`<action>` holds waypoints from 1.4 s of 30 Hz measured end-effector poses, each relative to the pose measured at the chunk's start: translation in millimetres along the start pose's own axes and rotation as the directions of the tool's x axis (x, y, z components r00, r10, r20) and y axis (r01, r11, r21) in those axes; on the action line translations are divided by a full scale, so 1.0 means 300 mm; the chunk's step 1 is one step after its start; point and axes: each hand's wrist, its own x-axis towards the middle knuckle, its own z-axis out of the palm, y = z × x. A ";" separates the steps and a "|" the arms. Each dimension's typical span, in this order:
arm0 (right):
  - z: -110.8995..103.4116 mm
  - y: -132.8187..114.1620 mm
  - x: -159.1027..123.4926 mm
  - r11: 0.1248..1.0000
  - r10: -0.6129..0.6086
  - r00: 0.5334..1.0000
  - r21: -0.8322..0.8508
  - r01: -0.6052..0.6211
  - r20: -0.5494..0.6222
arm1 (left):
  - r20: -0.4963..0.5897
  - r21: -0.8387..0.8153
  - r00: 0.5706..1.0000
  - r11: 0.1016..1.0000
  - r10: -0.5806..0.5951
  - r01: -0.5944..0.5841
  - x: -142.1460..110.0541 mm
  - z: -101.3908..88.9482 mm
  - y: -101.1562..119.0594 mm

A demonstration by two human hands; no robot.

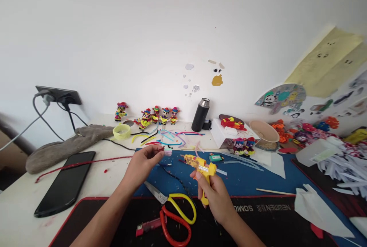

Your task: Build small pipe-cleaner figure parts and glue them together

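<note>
My left hand (147, 161) pinches a small whitish-pink piece (168, 151) with dark red at its base; its exact kind is too small to tell. A red cord (86, 163) runs leftward from behind this hand across a phone (67, 182), and I cannot tell whether the fingers hold it. In my right hand (212, 191) is a yellow hot glue gun (200, 164), gripped by its handle. Its nozzle points left, a little apart from the piece, and a clear glue stick (221, 172) sticks out of its back. Scissors (169, 205) with red and yellow handles lie below, between my forearms.
Several colourful small figures (146, 119) stand along the wall, left of a black thermos (200, 115). Pipe cleaners (172, 137) and a yellow tape roll (121, 131) lie before them. A driftwood piece (69, 145) is at left; white paper strips (335, 159) heap at right. A red-ended cutter (149, 226) lies near the scissors.
</note>
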 end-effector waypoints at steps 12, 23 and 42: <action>-0.192 0.033 -0.120 0.985 0.148 0.970 -0.058 -0.162 -0.194 | -0.007 0.071 1.000 0.997 -0.005 0.005 -0.006 -0.008 0.027; -0.201 0.048 -0.157 0.970 0.197 0.976 0.165 -0.180 -0.093 | -0.006 0.112 1.000 0.994 0.015 -0.015 -0.011 -0.006 0.047; -0.216 0.068 -0.125 0.960 0.271 0.952 -0.038 -0.279 -0.142 | -0.016 0.099 1.000 0.995 0.023 -0.021 -0.015 0.005 0.036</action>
